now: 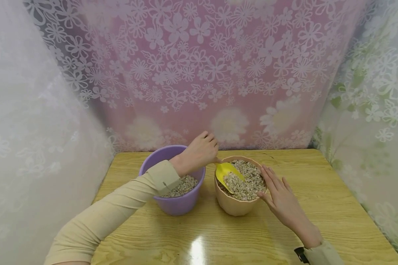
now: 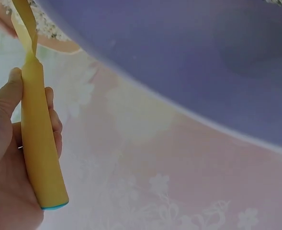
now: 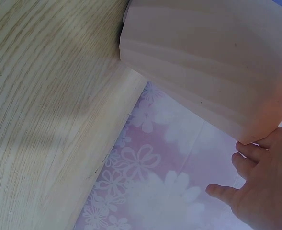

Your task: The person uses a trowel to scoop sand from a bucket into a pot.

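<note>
My left hand (image 1: pixel 200 150) grips the handle of a yellow scoop (image 1: pixel 223 170), its fingers wrapped round it and the thumb along the side in the left wrist view. The blade lies tilted over the peach-coloured flowerpot (image 1: pixel 234 208), bearing some of the pale granular mix (image 1: pixel 252 186) that fills the pot nearly to its rim. My right hand (image 1: pixel 282 200) rests against the pot's right side, its fingers fairly straight at the rim. Beneath my left forearm stands a purple bucket (image 1: pixel 177 207), with more granules (image 1: pixel 185 186) low inside it.
Bucket and pot stand side by side on a wood-grain table (image 1: pixel 305 221). A pink floral curtain (image 1: pixel 185 73) hangs behind its back edge, with pale sheets (image 1: pixel 374 121) at both sides. A dark band (image 1: pixel 300 254) sits at the right wrist.
</note>
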### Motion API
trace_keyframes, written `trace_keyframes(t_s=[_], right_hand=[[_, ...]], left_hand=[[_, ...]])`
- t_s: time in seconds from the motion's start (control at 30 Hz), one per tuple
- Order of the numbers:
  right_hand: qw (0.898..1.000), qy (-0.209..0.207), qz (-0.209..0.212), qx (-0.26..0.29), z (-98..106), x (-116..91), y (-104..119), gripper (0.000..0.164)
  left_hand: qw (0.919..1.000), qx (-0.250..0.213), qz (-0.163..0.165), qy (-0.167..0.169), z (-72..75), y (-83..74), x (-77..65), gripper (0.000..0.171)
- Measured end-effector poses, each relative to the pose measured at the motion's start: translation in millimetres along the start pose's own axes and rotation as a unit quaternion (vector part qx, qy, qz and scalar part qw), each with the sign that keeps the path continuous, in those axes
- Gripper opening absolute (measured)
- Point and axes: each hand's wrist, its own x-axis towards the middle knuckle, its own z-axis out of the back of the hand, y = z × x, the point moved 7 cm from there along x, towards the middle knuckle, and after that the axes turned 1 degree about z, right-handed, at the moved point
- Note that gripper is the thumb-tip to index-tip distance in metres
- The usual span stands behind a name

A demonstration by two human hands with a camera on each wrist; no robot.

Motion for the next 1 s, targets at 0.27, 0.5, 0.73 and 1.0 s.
trace_keyframes(t_s=[0.27,0.5,0.73,1.0], right_hand=[[1.0,-0.003,0.003,0.001,0.7,0.2,1.2,0.077],[1.0,-0.002,-0.001,0.005,0.6,0.7,0.7,0.077],[1.0,-0.002,0.002,0.006,0.0,1.0,1.3,0.077],[1.0,-0.005,0.006,-0.017,1.8,0.3,1.5,0.076]], left_hand=[[0.9993,0.036,0.0,0.006,-1.3,11.5,0.7,0.054],[0.9964,0.084,0.001,-0.011,1.8,14.3,0.9,0.054],[0.9893,0.137,0.042,-0.027,10.1,20.9,1.0,0.027],[0.986,0.022,0.145,-0.079,18.1,39.1,-9.0,0.05]])
